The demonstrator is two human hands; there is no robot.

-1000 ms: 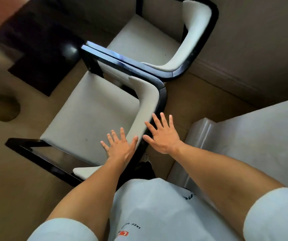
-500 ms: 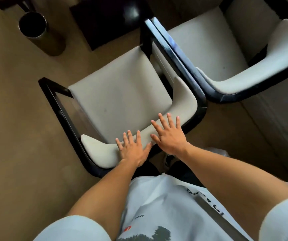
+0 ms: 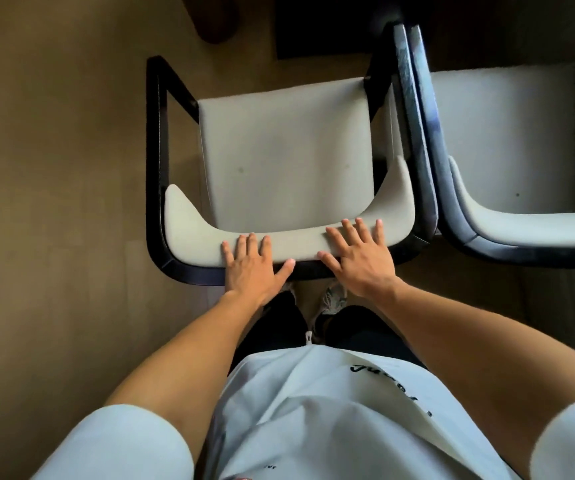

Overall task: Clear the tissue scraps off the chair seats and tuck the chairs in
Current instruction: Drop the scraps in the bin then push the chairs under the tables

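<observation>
A black-framed armchair (image 3: 286, 157) with a pale cushioned seat and curved pale backrest stands right in front of me. My left hand (image 3: 251, 268) lies flat on the left part of the backrest top, fingers spread. My right hand (image 3: 359, 258) rests flat on the right part of the same backrest, fingers spread too. Neither hand grips anything. A second identical chair (image 3: 508, 147) stands touching the first on its right. No tissue scrap shows on either seat.
A dark table (image 3: 331, 26) sits beyond the chairs at the top edge. A dark round object (image 3: 213, 19) stands on the tan floor at top left. Open tan floor (image 3: 54, 202) spreads left of the chair. My feet are just behind the chair back.
The view has swung so the near chair now faces squarely away from me. Both hands have settled flat on its backrest, farther apart than before.
</observation>
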